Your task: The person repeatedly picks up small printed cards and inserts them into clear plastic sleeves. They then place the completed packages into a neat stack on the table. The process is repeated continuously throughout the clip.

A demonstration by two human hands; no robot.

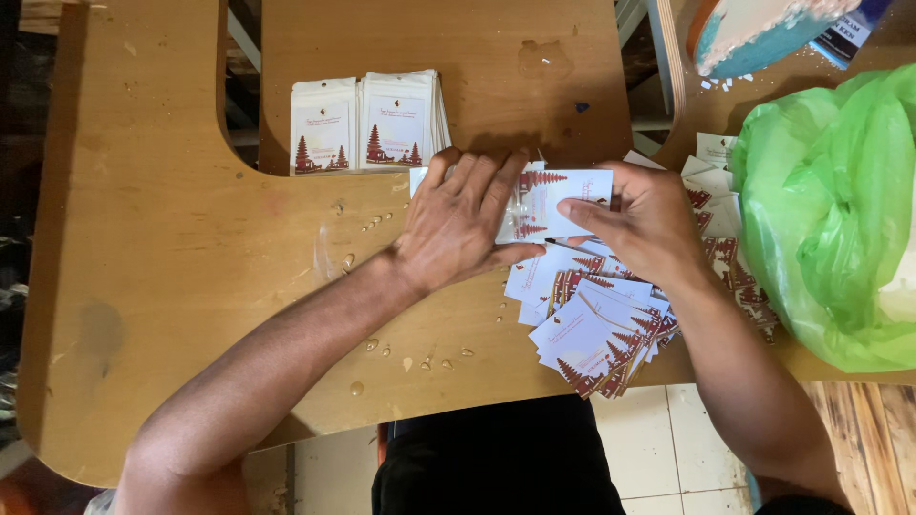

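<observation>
A wooden table [172, 238] with a deep cut-out notch fills the view from above, dotted with small drops of liquid. At its right edge lies one bulging green plastic bag [830, 210]; something pale shows through its side, though what it holds cannot be told. Below the hands spreads one loose heap of white cards [601, 329], too many and too overlapped to count, each printed with dark red tiered tree shapes. At the far edge of the table, two neat stacks of sleeved cards [367, 124] stand side by side in clear wrappers, the right stack thicker. Between the heap and the stacks, a single card in a clear sleeve [558, 202] lies flat on the table, white with the same red design. The left hand [458, 224] rests on it palm down, fingers spread and pressing its left part. The right hand [649, 215] pinches the sleeve's right edge between thumb and fingers.
</observation>
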